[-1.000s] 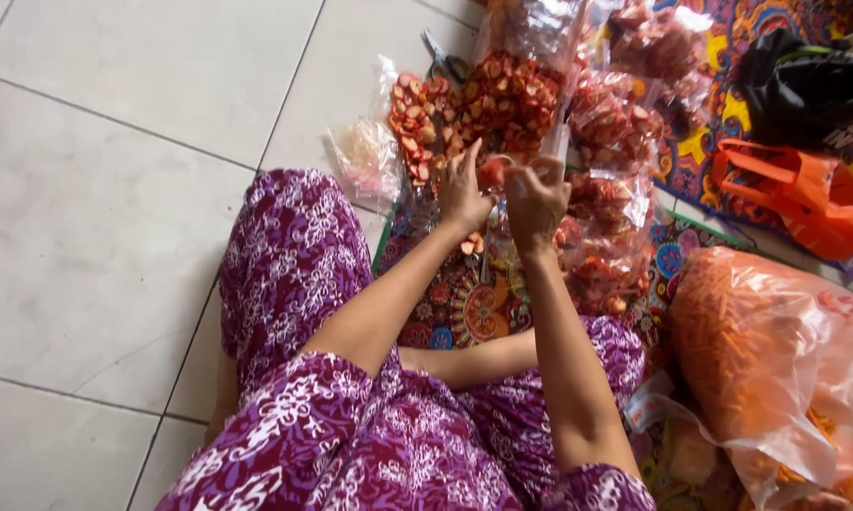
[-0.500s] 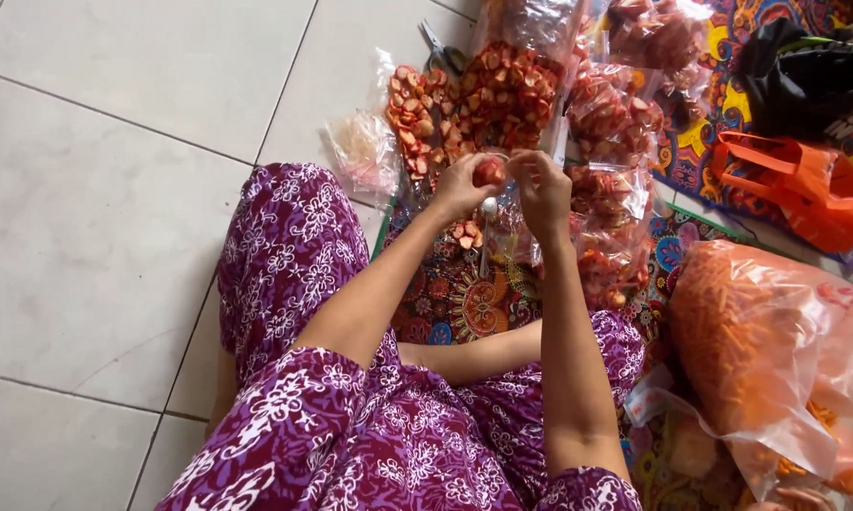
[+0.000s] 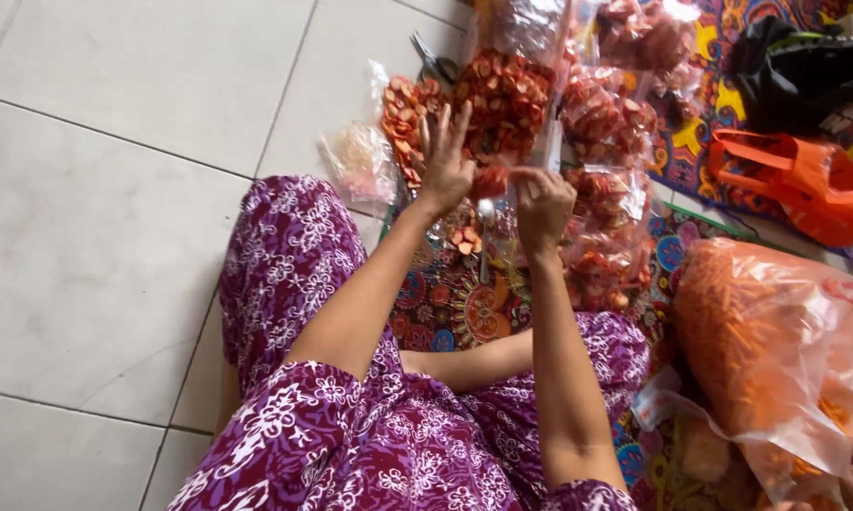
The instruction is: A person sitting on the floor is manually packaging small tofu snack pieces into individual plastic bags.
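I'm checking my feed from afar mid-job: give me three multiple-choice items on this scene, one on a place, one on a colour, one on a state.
1. Where do the scissors lie?
A. on the tiled floor above the snack packets
B. in the person's lap
C. inside the black bag

2. What colour is the empty carrier bag at the right?
A. blue
B. orange
C. white

3. How does the left hand stand?
A. clenched in a fist
B. flat on the floor tiles
C. fingers spread, thumb side at the small packet

Answers:
1 A, the scissors rest on bare tile beside the clear packets of red-orange snacks.
2 B, the bag with handles next to the black bag is bright orange.
3 C, its fingers fan upward while the right hand pinches the packet from the other side.
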